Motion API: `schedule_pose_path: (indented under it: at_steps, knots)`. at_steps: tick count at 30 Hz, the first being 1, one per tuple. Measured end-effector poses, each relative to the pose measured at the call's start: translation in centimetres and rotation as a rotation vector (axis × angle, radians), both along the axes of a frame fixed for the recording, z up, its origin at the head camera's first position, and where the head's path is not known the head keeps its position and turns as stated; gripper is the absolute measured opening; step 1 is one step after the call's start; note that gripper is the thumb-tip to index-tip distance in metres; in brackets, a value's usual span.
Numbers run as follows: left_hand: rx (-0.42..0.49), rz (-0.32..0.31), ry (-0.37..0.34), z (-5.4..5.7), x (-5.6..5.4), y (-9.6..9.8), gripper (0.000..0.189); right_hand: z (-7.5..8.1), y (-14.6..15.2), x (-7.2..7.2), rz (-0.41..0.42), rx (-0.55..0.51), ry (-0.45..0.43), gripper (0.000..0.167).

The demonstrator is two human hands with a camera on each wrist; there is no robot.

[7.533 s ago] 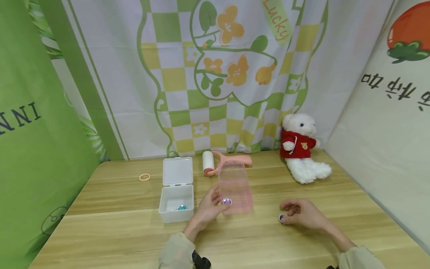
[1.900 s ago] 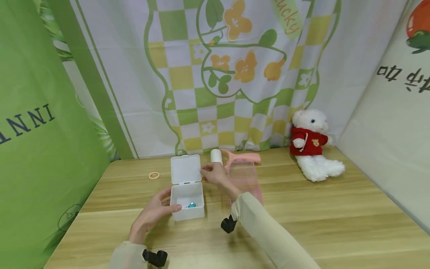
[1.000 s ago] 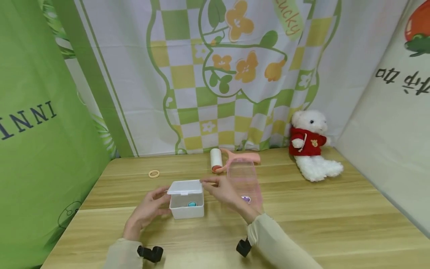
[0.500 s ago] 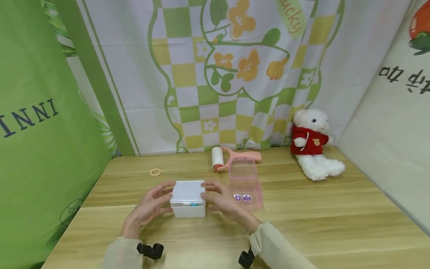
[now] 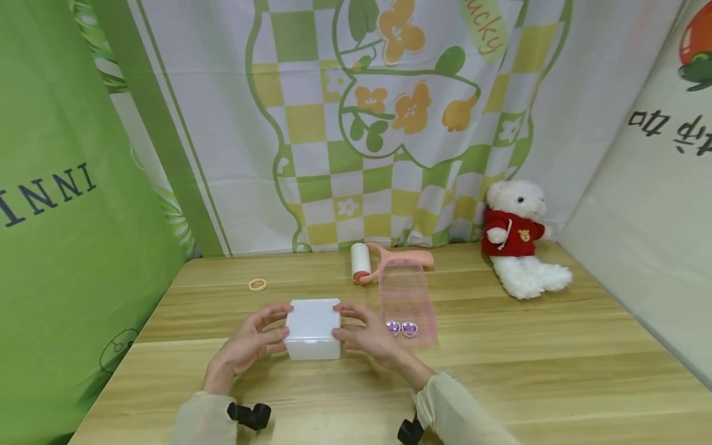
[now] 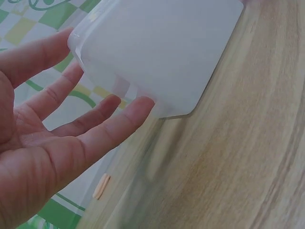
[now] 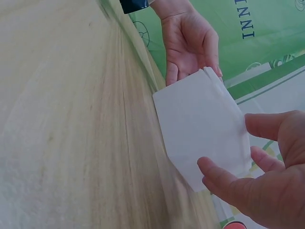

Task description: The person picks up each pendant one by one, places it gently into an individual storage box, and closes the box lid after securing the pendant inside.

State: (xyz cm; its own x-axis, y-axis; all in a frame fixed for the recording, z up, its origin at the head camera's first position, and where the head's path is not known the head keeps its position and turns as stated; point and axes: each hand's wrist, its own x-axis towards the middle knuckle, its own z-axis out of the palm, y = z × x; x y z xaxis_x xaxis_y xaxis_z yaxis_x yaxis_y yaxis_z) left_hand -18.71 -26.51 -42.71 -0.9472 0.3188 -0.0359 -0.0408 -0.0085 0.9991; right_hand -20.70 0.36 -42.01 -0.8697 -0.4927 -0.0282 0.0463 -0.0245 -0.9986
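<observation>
A white lidded plastic box (image 5: 313, 327) sits on the wooden table with its lid down all round. My left hand (image 5: 247, 340) holds the box's left side, thumb at the near edge of the lid and forefinger at the far corner. On the opposite side my right hand (image 5: 369, 334) grips it the same way, as the right wrist view also shows. The teal gem piece seen earlier is hidden inside the box. Right of my right hand, two purple gem pieces (image 5: 409, 329) lie at the near end of a pink translucent case (image 5: 403, 296).
Behind the case lies a lint roller (image 5: 360, 262) with a pink handle. A peach-coloured ring (image 5: 258, 285) lies at the back left. A white plush bear (image 5: 514, 238) in a red sweater sits at the back right, near the curtain (image 5: 317, 154).
The box's lid has swung from standing up to fully down. My right hand has come from the lid's back to the box's right side. Earlier, both hands held purple gem pieces.
</observation>
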Motion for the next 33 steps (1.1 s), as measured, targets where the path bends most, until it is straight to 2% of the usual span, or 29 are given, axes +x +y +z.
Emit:
schedule_pose_path:
  at_steps: [7, 11, 14, 16, 19, 21, 23, 25, 27, 29, 31, 33]
  knots:
    - [-0.018, -0.002, -0.019, 0.3, 0.1, 0.1, 0.058, 0.1, 0.0, 0.2, 0.003, 0.033, 0.067, 0.047]
    - [-0.032, 0.017, -0.027, 0.5, 0.3, 0.2, 0.058, 0.3, 0.0, 0.3, 0.033, 0.049, 0.122, 0.046]
    - [-0.051, 0.036, -0.031, 0.7, 0.4, 0.5, 0.056, 0.3, 0.1, 0.5, 0.025, 0.082, 0.141, 0.046]
    - [-0.098, 0.048, -0.014, 1.1, 0.6, 0.8, 0.056, 0.5, 0.2, 0.7, -0.009, 0.123, 0.162, 0.046]
    - [-0.187, 0.128, 0.058, 2.6, 0.7, 1.7, 0.051, 1.6, 0.5, 0.8, -0.045, 0.180, 0.205, 0.047]
    - [-0.240, 0.211, 0.124, 4.0, 0.8, 2.7, 0.048, 2.6, 0.9, 0.6, -0.054, 0.190, 0.223, 0.046]
    - [-0.245, 0.293, 0.184, 5.4, 0.7, 4.3, 0.042, 3.9, 1.7, 0.3, -0.044, 0.183, 0.235, 0.044]
    - [-0.231, 0.329, 0.227, 6.4, 0.5, 6.3, 0.037, 5.0, 2.8, -0.2, -0.047, 0.172, 0.246, 0.040]
    - [-0.186, 0.318, 0.261, 7.0, 0.0, 8.5, 0.034, 6.0, 4.1, -0.9, -0.063, 0.172, 0.273, 0.036]
    - [-0.167, 0.282, 0.286, 6.9, -0.4, 10.7, 0.030, 6.7, 5.6, -1.7, -0.078, 0.184, 0.284, 0.032]
    - [-0.156, 0.229, 0.298, 6.2, -0.9, 12.9, 0.032, 7.0, 7.1, -2.6, -0.101, 0.200, 0.275, 0.029]
    - [-0.186, 0.175, 0.302, 5.1, -1.3, 14.9, 0.036, 6.8, 8.7, -3.3, -0.138, 0.215, 0.232, 0.029]
